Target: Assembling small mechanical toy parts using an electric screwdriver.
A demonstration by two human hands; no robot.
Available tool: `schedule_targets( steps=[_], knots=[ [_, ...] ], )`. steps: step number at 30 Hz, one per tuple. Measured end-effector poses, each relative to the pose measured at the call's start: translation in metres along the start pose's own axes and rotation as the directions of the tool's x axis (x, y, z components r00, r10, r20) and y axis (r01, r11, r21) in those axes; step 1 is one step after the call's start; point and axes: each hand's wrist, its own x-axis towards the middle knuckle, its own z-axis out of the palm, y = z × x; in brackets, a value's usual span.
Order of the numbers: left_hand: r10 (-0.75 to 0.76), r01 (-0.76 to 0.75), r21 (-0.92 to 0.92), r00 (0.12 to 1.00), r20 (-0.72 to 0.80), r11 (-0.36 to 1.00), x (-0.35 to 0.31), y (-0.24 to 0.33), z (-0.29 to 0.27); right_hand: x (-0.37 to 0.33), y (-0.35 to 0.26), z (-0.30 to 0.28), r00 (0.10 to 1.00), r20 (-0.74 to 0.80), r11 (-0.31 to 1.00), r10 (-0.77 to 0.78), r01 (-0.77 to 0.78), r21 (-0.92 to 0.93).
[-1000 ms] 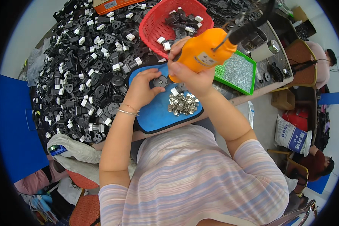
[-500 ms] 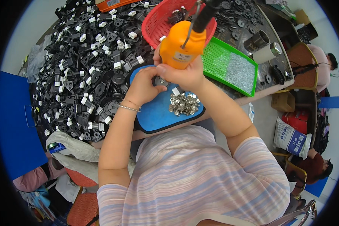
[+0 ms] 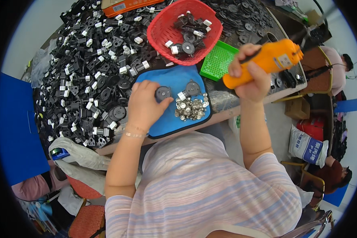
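My right hand [image 3: 252,81] grips an orange electric screwdriver [image 3: 277,61]. The tool lies tilted over to the right, past the mat and above the green tray. On the blue mat [image 3: 158,125], my left hand [image 3: 142,105] holds a dark round plastic part [image 3: 163,93] between thumb and fingers. Beside it rests another black disc-shaped part [image 3: 192,88] with a white block on one end. Just below that is a heap of small shiny metal pieces [image 3: 191,108].
A big pile of black and white plastic parts [image 3: 95,61] covers the left side. Beyond the mat stands a red basket [image 3: 156,31] with several assembled parts. A green perforated tray [image 3: 217,59] is partly hidden by my right hand. Black discs [image 3: 246,18] lie at the back.
The screwdriver has swung up and right, away from the round part. My left hand keeps that part and has shifted slightly left and nearer. The red basket's contents are now uncovered.
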Motion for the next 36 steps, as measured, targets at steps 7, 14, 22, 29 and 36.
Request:
schedule_targets(
  steps=[7, 14, 22, 29, 36],
  knots=[
    [-0.119, 0.131, 0.303, 0.991, -0.059, 0.944, -0.045, 0.005, 0.016, -0.026, -0.016, -0.028, 0.996, -0.059, 0.998, -0.064, 0.065, 0.009],
    [-0.088, 0.085, 0.345, 0.996, -0.006, 0.935, -0.030, 0.024, -0.002, -0.036, -0.021, -0.044, 0.991, -0.111, 0.997, -0.076, 0.072, -0.039],
    [-0.351, 0.271, 0.262, 0.872, 0.340, 0.926, -0.025, 0.026, -0.010, -0.051, -0.010, -0.061, 0.989, -0.143, 0.991, -0.029, 0.010, -0.135],
    [0.160, -0.170, 0.046, 0.972, 0.173, 0.984, 0.017, 0.039, 0.028, -0.052, -0.005, -0.054, 0.989, -0.143, 0.966, -0.037, -0.001, -0.257],
    [0.175, -0.145, -0.202, 0.975, 0.140, 0.969, 0.037, 0.036, 0.047, -0.056, -0.004, -0.055, 0.986, -0.154, 0.968, -0.067, 0.027, -0.249]
  ],
)
